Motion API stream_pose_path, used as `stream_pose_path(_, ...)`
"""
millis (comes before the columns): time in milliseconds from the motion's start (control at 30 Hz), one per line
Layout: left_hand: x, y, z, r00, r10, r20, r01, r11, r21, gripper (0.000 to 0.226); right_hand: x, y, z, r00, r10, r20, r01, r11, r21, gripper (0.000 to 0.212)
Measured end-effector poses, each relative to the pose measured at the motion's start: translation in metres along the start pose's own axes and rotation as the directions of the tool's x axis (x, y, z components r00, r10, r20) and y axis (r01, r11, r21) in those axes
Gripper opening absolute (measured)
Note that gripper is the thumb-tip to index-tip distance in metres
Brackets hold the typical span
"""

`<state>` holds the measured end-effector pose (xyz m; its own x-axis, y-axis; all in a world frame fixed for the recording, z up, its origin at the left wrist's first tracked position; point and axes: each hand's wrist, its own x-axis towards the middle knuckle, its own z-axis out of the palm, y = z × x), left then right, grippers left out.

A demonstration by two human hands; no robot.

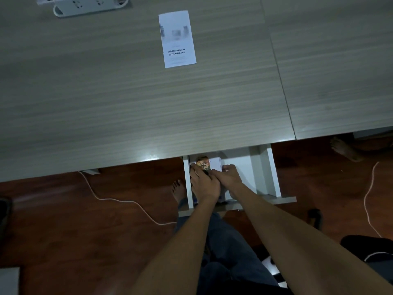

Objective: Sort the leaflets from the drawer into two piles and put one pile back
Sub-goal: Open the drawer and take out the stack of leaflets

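Observation:
A white drawer [266, 171] is pulled out from under the wooden table [106, 99]. Inside it lies a stack of leaflets [205, 163], the top one with a coloured picture. Both of my hands reach into the drawer. My left hand [204, 184] rests on the near part of the stack, fingers bent over it. My right hand [228, 175] touches the stack's right edge, its fingers curled on a white leaflet. Whether either hand has lifted anything I cannot tell. One white leaflet [177, 38] with dark print lies alone on the table top.
A white power strip [85, 5] sits at the table's far left. White cables [119, 201] trail over the red-brown floor. My bare foot [178, 190] stands left of the drawer; another person's foot [344, 149] shows at the right. A dark chair base [314, 216] is nearby.

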<state>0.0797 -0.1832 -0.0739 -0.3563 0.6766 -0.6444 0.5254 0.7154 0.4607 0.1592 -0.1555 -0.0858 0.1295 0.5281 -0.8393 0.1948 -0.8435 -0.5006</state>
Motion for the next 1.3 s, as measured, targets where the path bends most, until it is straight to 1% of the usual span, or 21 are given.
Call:
stream_pose_path(67,0.000,0.001,0.000,1.000,-0.003,0.005,0.003,1.000,0.004,0.073,-0.003,-0.003,0.000,0.995,0.011,0.097,-0.016,0.999,0.051,0.018)
stream_pose_path(100,0.000,0.001,0.000,1.000,-0.001,0.002,0.001,1.000,0.004,0.073,-0.003,-0.003,0.000,0.991,0.016,0.131,-0.021,0.999,0.037,0.020)
stream_pose_path(200,-0.002,0.000,-0.002,1.000,0.012,0.002,-0.012,1.000,-0.003,0.071,-0.002,-0.003,-0.006,0.987,0.022,0.157,-0.019,1.000,-0.021,0.024)
stream_pose_path(333,-0.006,-0.001,-0.005,1.000,0.017,0.016,-0.017,0.999,-0.032,0.064,-0.003,-0.001,-0.021,0.984,0.042,0.176,-0.051,0.998,0.046,0.032)
stream_pose_path(400,-0.003,-0.002,-0.007,0.997,-0.017,0.073,0.025,0.992,-0.121,0.061,0.000,0.000,-0.030,0.979,0.060,0.194,-0.070,0.996,0.049,0.040)
stream_pose_path(467,0.002,-0.002,-0.012,0.989,-0.039,0.141,0.070,0.972,-0.222,0.058,0.004,0.004,-0.036,0.973,0.071,0.222,-0.089,0.994,0.070,0.057)
stream_pose_path(567,0.002,0.000,-0.022,0.981,-0.004,0.193,0.073,0.934,-0.351,0.053,0.023,0.018,-0.045,0.958,0.053,0.283,-0.089,0.989,0.118,0.081)
stream_pose_path(633,0.000,0.000,-0.029,0.973,-0.013,0.232,0.105,0.916,-0.387,0.056,0.018,0.017,-0.049,0.946,0.050,0.319,-0.094,0.988,0.126,0.087)
stream_pose_path(700,0.005,-0.006,-0.029,0.960,-0.041,0.277,0.158,0.897,-0.412,0.069,0.011,0.014,-0.052,0.933,0.049,0.357,-0.097,0.988,0.118,0.086)
stream_pose_path(733,0.008,-0.011,-0.028,0.959,-0.048,0.281,0.168,0.890,-0.424,0.080,0.003,0.009,-0.053,0.929,0.052,0.367,-0.098,0.990,0.106,0.087)
stream_pose_path(767,0.015,-0.021,-0.024,0.959,-0.056,0.278,0.175,0.890,-0.421,0.092,-0.010,0.001,-0.055,0.927,0.065,0.369,-0.102,0.992,0.081,0.085)
stream_pose_path(800,0.013,-0.022,-0.026,0.958,-0.052,0.281,0.168,0.898,-0.406,0.095,-0.021,-0.006,-0.057,0.925,0.073,0.374,-0.102,0.993,0.057,0.076)
stream_pose_path(867,-0.010,-0.005,-0.047,0.956,-0.043,0.289,0.160,0.904,-0.396,0.078,-0.042,-0.019,-0.062,0.917,0.094,0.388,-0.117,0.992,0.037,0.052)
stream_pose_path(900,-0.020,0.003,-0.056,0.955,-0.044,0.293,0.166,0.898,-0.407,0.067,-0.050,-0.022,-0.064,0.914,0.102,0.393,-0.125,0.992,0.035,0.043)
stream_pose_path(933,-0.029,0.008,-0.063,0.953,-0.052,0.298,0.177,0.894,-0.412,0.058,-0.056,-0.024,-0.065,0.909,0.104,0.403,-0.129,0.991,0.036,0.038)
stream_pose_path(967,-0.034,0.009,-0.066,0.951,-0.072,0.301,0.198,0.889,-0.413,0.055,-0.062,-0.025,-0.066,0.905,0.108,0.411,-0.134,0.990,0.035,0.036)
stream_pose_path(1033,-0.038,0.006,-0.066,0.941,-0.101,0.322,0.242,0.867,-0.436,0.063,-0.070,-0.026,-0.068,0.892,0.121,0.435,-0.153,0.988,0.039,0.036)
stream_pose_path(1100,-0.040,-0.003,-0.067,0.940,-0.101,0.327,0.259,0.833,-0.488,0.070,-0.082,-0.024,-0.070,0.870,0.130,0.475,-0.169,0.985,0.039,0.037)
stream_pose_path(1133,-0.042,-0.005,-0.069,0.940,-0.101,0.325,0.266,0.815,-0.515,0.064,-0.084,-0.023,-0.071,0.860,0.133,0.492,-0.173,0.984,0.035,0.039)
stream_pose_path(1200,-0.055,-0.004,-0.078,0.945,-0.076,0.319,0.246,0.809,-0.535,0.049,-0.091,-0.021,-0.073,0.840,0.125,0.528,-0.155,0.988,0.012,0.040)
stream_pose_path(1300,-0.066,-0.002,-0.090,0.959,-0.031,0.282,0.195,0.792,-0.579,0.043,-0.102,-0.025,-0.073,0.831,0.101,0.547,-0.106,0.994,-0.022,0.040)
